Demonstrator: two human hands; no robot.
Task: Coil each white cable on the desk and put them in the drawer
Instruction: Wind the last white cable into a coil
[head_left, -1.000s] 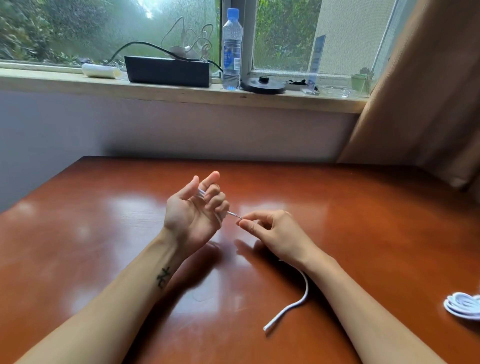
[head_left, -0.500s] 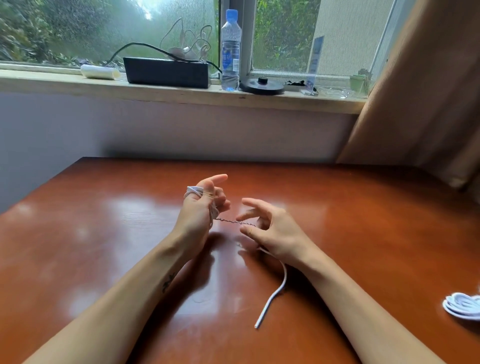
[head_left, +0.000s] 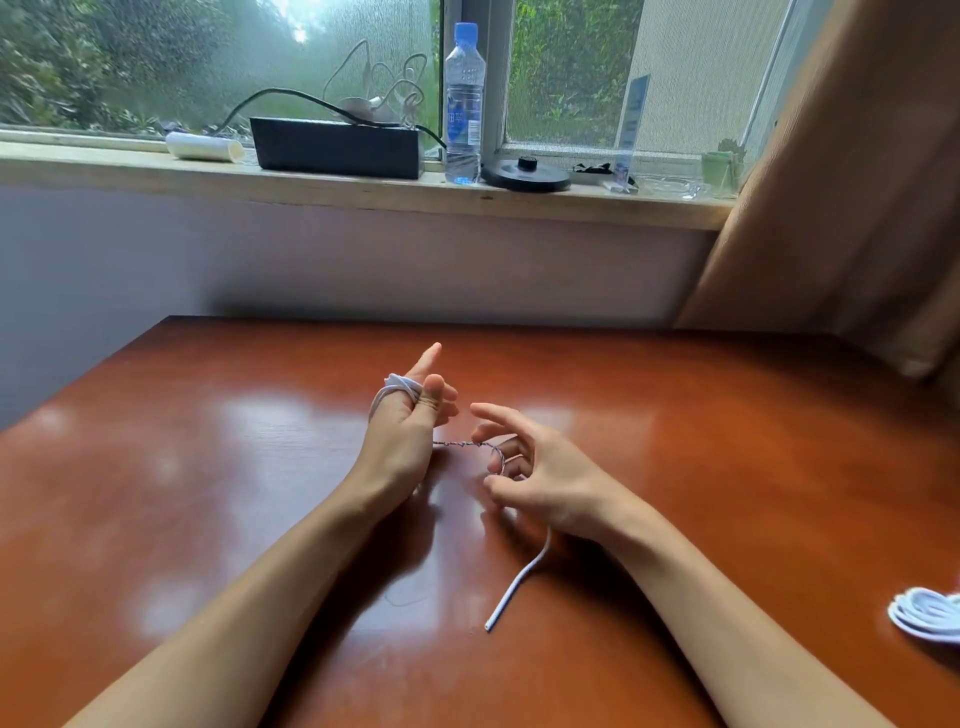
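On the tabletop (head_left: 727, 441), centre: left hand (head_left: 402, 436) stands on its edge, index finger straight and pointing up and away. The white cable (head_left: 397, 385) is wound in several turns around that hand's fingers near the knuckles. The thumb is folded over the turns and clamps them in place; the other fingers are curled in.

From the left palm a thin, twisted-looking stretch of the same cable runs across to the right hand (head_left: 545, 473), clear of the wood. Right hand is just beside the left, not touching it, fingers spread and half curled. The cable bends in among the middle fingers and passes under the palm. Can't tell if any finger actually pinches it.

The rest of the cable comes out below the right wrist and lies flat on the tabletop, free end near the right forearm.

Second coiled cable (head_left: 927, 618) is at the right edge of view, on the tabletop, well apart from both hands, partly cut off.

Windowsill (head_left: 363, 195) behind: black box (head_left: 337, 148), water bottle (head_left: 464, 104) upright just beside it, black disc (head_left: 525, 176). Curtain (head_left: 857, 182) on the right.
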